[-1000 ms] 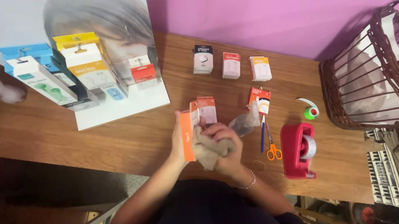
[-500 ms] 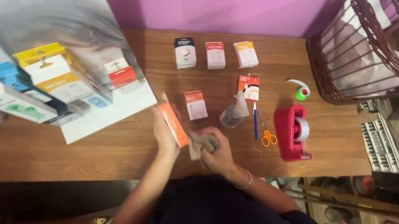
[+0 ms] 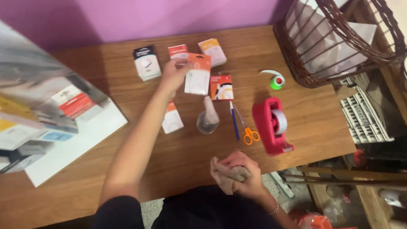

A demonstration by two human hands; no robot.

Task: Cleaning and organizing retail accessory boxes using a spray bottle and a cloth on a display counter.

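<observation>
My left hand [image 3: 173, 73] reaches far across the wooden table [image 3: 122, 150] and holds an orange-and-white box [image 3: 197, 74] upright near the back row of small boxes. Behind it stand a dark-topped white box [image 3: 146, 62], a red-topped box [image 3: 178, 50] and an orange-topped box [image 3: 212, 51]. My right hand [image 3: 242, 174] rests at the table's front edge, closed on a crumpled beige cloth [image 3: 226, 175]. A small orange-and-white box [image 3: 172, 117] lies flat below my left forearm.
A red tape dispenser [image 3: 271, 125], orange-handled scissors [image 3: 246, 128], a blue pen [image 3: 234, 121], a clear plastic bag [image 3: 208, 119], a red flat pack [image 3: 221, 87] and a green tape roll [image 3: 276, 81] lie mid-table. A wicker basket [image 3: 332, 31] stands at right; stacked boxes [image 3: 39, 121] at left.
My left hand has carried the orange-and-white box from near my body out to the back row. My right hand with the cloth has drawn back to the front edge.
</observation>
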